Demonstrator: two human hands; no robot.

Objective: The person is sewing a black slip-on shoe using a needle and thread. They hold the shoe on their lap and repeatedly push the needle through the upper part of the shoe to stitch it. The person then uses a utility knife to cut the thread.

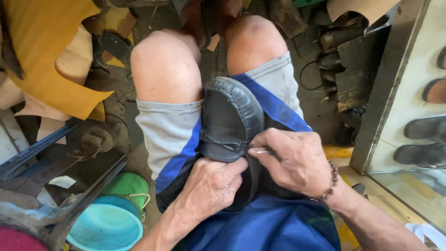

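Observation:
A black leather loafer [230, 116] rests toe-up on my lap, between my knees. My left hand [211, 186] grips its lower edge near the opening, thumb pressed against the leather. My right hand [295, 160] holds the shoe's right side and pinches a thin metal needle [261, 151] at the seam. A beaded bracelet [331, 182] circles my right wrist. The heel of the shoe is hidden under both hands.
Yellow and tan leather sheets [46, 51] lie at left. A teal bowl [108, 225] sits in front of a green tub [127, 185] at lower left, beside a metal stand [55, 214]. At right a glass case [418, 116] holds dark sandals. Scraps and shoe parts [339, 56] litter the floor.

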